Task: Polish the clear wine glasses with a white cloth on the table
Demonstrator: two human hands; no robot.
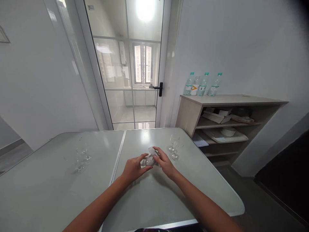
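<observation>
Over the middle of the table, my left hand [134, 168] is closed around a clear glass [150, 160], likely stemmed, tilted on its side; my fingers hide part of its shape. My right hand [166, 163] pinches a white tissue or cloth [152, 150] and presses it against the glass. Just right of my right hand, two clear stemmed glasses stand upright, one nearer [175, 156] and one farther [172, 148]. Off to the left, more clear stemmed glasses [81, 167] stand together, faint against the pale surface.
The pale glossy table [147, 199] has a seam strip [118, 156] running across it. Beyond it is a glazed door [145, 109] with a black handle [160, 89]. At right, a wooden shelf unit [231, 99] carries several plastic bottles [214, 86] on top, with boxes and a tray [231, 137] inside.
</observation>
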